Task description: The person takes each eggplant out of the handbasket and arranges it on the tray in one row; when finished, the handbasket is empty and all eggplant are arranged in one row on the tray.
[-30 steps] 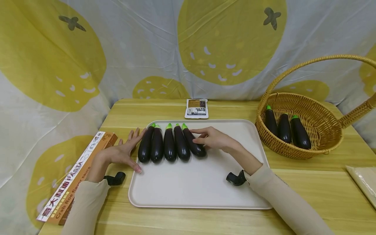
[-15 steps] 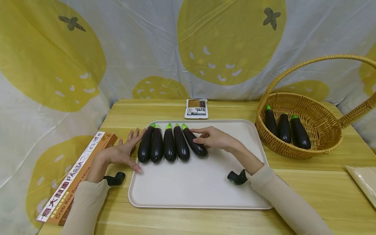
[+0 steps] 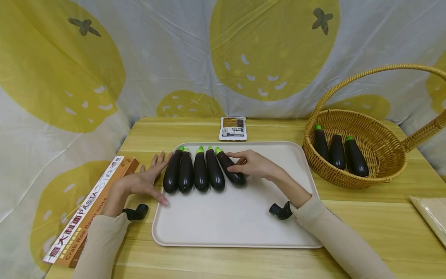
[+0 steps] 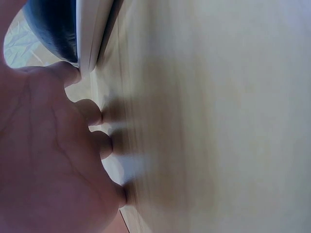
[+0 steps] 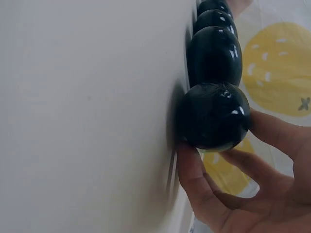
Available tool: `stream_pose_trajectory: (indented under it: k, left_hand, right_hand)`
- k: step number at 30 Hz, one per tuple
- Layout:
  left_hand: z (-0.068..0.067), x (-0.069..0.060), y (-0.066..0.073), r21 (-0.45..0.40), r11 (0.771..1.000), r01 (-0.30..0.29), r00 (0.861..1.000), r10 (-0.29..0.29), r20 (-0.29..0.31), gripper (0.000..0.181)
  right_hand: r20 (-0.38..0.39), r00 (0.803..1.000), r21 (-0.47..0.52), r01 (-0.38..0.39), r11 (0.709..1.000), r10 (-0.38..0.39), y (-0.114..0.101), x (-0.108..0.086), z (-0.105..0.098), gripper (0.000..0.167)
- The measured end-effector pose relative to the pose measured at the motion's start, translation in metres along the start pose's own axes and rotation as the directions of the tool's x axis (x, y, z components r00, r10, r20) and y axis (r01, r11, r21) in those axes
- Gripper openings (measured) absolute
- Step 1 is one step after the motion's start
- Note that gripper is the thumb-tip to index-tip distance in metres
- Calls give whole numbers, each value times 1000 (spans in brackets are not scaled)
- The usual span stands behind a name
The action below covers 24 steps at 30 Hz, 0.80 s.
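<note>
Several dark eggplants (image 3: pixel 201 172) with green stems lie side by side on a white tray (image 3: pixel 230 224). My right hand (image 3: pixel 257 164) holds the rightmost eggplant (image 3: pixel 230 170), which lies slanted with its stem leaning left. In the right wrist view the thumb and fingers grip that eggplant (image 5: pixel 214 116) from opposite sides, low against the tray. My left hand (image 3: pixel 144 182) is spread at the tray's left edge, beside the leftmost eggplant (image 3: pixel 173 172). Its thumb lies over the tray rim. In the left wrist view, fingertips of the left hand (image 4: pixel 53 145) rest on the wooden table.
A wicker basket (image 3: pixel 393 170) with a tall handle stands at the right, holding 3 eggplants (image 3: pixel 337 152). A pasta box (image 3: pixel 90 209) lies beside the left forearm. Behind the tray is a small packet (image 3: pixel 233 129); a beige bag (image 3: pixel 432 217) lies at the right edge.
The rightmost eggplant's lower end has shifted slightly right under the right hand, leaving it a bit more slanted. The left hand has stayed in place.
</note>
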<state>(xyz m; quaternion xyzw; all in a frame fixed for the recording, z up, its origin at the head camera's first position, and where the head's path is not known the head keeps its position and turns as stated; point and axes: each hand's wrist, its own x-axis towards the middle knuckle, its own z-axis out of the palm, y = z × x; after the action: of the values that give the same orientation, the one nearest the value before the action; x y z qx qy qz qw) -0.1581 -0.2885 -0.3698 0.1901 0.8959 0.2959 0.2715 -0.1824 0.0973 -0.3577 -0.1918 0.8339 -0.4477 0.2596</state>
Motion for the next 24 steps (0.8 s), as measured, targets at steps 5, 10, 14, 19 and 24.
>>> stream_pose_trajectory:
  k: [5, 10, 14, 19, 24]
  left_hand:
    - [0, 1, 0, 5, 1000, 2, 1000, -2, -1, 153]
    - [0, 1, 1, -1, 1000, 2, 1000, -2, 0, 153]
    - [0, 0, 1, -5, 1000, 1, 1000, -1, 0, 153]
    - [1, 0, 0, -7, 1000, 2, 1000, -2, -3, 153]
    - [1, -1, 0, -3, 1000, -1, 1000, 1, -6, 153]
  right_hand:
    - [19, 1000, 33, -2, 999, 2, -1, -1, 0, 60]
    - [24, 1000, 41, 2, 999, -3, -1, -1, -1, 58]
    - [28, 1000, 27, 6, 1000, -7, -2, 1, -2, 58]
    - [34, 999, 3, 6, 1000, -6, -2, 1, -5, 57]
    - [37, 999, -3, 0, 1000, 1, -1, 2, -7, 57]
